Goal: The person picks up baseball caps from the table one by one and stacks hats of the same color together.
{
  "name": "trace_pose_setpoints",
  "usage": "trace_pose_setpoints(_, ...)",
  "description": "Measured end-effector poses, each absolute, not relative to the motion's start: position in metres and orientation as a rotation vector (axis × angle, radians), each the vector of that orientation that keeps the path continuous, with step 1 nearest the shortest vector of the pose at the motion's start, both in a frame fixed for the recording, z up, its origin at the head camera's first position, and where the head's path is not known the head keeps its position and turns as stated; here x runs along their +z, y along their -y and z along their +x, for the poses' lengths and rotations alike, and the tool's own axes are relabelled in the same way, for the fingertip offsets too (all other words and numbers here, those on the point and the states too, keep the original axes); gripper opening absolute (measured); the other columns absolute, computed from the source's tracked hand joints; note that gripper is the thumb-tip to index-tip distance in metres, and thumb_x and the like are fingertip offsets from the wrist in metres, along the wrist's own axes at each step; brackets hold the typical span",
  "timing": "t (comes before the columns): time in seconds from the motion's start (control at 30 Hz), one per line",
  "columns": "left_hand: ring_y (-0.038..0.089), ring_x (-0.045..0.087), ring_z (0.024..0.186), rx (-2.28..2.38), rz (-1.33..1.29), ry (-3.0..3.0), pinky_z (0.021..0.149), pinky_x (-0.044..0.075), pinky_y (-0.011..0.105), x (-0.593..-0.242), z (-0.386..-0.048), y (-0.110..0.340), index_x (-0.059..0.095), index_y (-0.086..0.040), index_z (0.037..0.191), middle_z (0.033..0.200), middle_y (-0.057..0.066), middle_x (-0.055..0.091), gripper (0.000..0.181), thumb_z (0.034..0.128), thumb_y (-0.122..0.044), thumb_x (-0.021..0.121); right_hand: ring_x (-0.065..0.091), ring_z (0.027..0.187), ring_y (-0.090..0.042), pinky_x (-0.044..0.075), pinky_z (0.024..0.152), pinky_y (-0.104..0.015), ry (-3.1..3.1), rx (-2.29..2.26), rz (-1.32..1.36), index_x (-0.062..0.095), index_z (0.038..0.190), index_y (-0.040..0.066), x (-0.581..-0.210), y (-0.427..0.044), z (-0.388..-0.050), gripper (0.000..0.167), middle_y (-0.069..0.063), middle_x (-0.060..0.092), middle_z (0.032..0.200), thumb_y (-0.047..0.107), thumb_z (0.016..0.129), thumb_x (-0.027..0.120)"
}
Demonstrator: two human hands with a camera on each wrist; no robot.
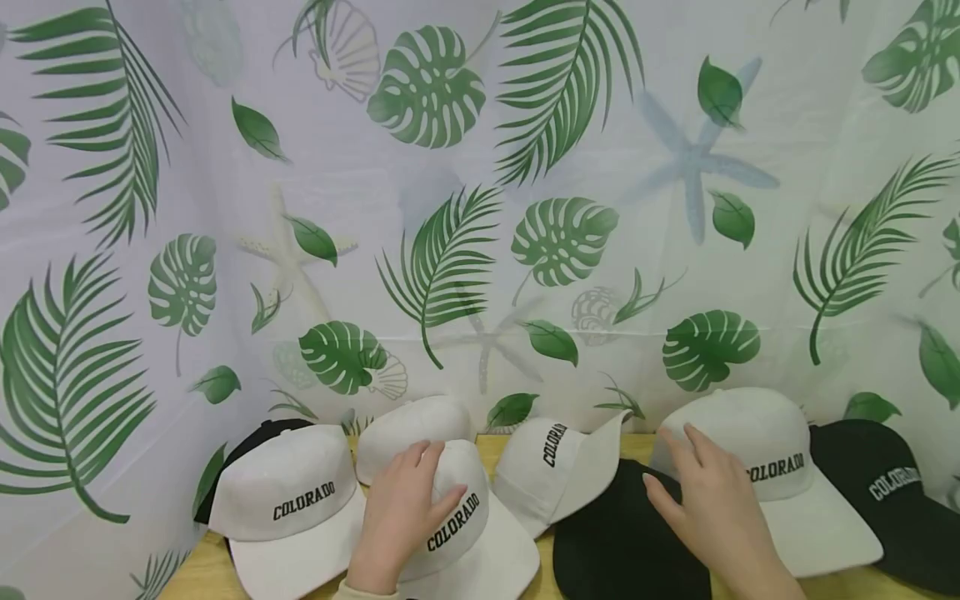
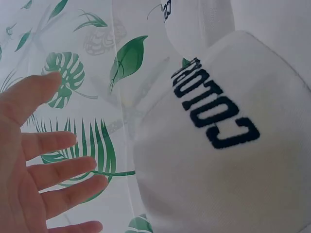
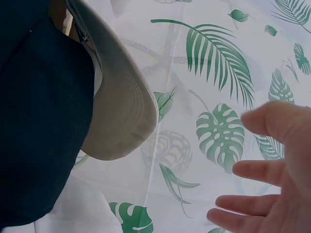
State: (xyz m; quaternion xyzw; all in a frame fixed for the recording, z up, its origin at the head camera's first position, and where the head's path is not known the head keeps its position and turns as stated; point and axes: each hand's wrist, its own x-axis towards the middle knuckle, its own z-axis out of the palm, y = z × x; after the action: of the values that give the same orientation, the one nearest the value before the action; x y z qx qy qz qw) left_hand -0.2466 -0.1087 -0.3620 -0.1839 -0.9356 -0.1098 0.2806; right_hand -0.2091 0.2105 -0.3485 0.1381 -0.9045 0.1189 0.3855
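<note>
My left hand [image 1: 408,512] is in front of a white baseball cap [image 1: 461,475] lettered COLORADO, its fingers extended and thumb spread. In the left wrist view, a gap shows between the fingers [image 2: 68,170] and a white cap [image 2: 209,184]. My right hand [image 1: 712,508] reaches over between a black cap [image 1: 622,533] and a white COLORADO cap [image 1: 780,475], fingers spread, holding nothing. The right wrist view has those fingers [image 3: 257,172] apart from the dark cap [image 3: 43,126] and a pale brim [image 3: 124,107]. A tilted white cap [image 1: 525,475] sits between the hands.
On the wooden table [image 1: 202,571], a white COLORADO cap [image 1: 255,492] stands at left, a black cap [image 1: 255,442] behind it. Another white cap [image 1: 412,425] is at the back. A black COLORADO cap [image 1: 870,458] lies far right. A leaf-print curtain [image 1: 450,167] hangs behind.
</note>
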Motion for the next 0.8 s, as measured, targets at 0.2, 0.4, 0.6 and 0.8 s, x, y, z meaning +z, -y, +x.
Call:
trace_pose_setpoints(0.2, 0.023, 0.059, 0.083, -0.300, -0.537, 2.429, 0.071, 0.047, 0.035, -0.3590, -0.2445, 0.1079, 0.060, -0.004, 0.106, 0.097, 0.008, 0.061, 0.045, 0.0757, -0.036, 0.066, 0.058, 0.077, -0.034, 0.047, 0.062, -0.046, 2.193, 0.367, 0.383, 0.060, 0.099, -0.005, -0.3481, -0.2090, -0.2078, 0.045, -0.021, 0.059, 0.093, 0.013, 0.061, 0.074)
trace_pose_setpoints(0.4, 0.023, 0.060, 0.068, -0.302, -0.543, 2.432, 0.056, 0.047, 0.034, -0.3584, -0.2435, 0.1080, 0.062, -0.004, 0.101, 0.086, 0.008, 0.063, 0.039, 0.0747, -0.033, 0.068, 0.059, 0.064, -0.026, 0.047, 0.051, -0.038, 2.200, 0.386, 0.345, 0.062, 0.093, -0.002, -0.3510, -0.2073, -0.2057, 0.038, -0.014, 0.062, 0.083, 0.013, 0.061, 0.073)
trace_pose_setpoints(0.6, 0.023, 0.059, 0.064, -0.290, -0.542, 2.441, 0.051, 0.045, 0.033, -0.3602, -0.2438, 0.1089, 0.062, -0.005, 0.098, 0.083, 0.007, 0.064, 0.037, 0.0745, -0.033, 0.068, 0.058, 0.059, -0.024, 0.045, 0.045, -0.035, 2.229, 0.372, 0.314, 0.063, 0.091, 0.000, -0.3522, -0.2060, -0.2042, 0.034, -0.012, 0.064, 0.080, 0.015, 0.062, 0.073)
trace_pose_setpoints(0.8, 0.022, 0.058, 0.062, -0.292, -0.538, 2.472, 0.048, 0.044, 0.032, -0.3612, -0.2437, 0.1090, 0.062, -0.006, 0.098, 0.080, 0.007, 0.063, 0.036, 0.0746, -0.033, 0.068, 0.058, 0.060, -0.023, 0.044, 0.045, -0.033, 2.257, 0.399, 0.306, 0.063, 0.090, 0.001, -0.3516, -0.2039, -0.2038, 0.030, -0.010, 0.064, 0.080, 0.015, 0.065, 0.073)
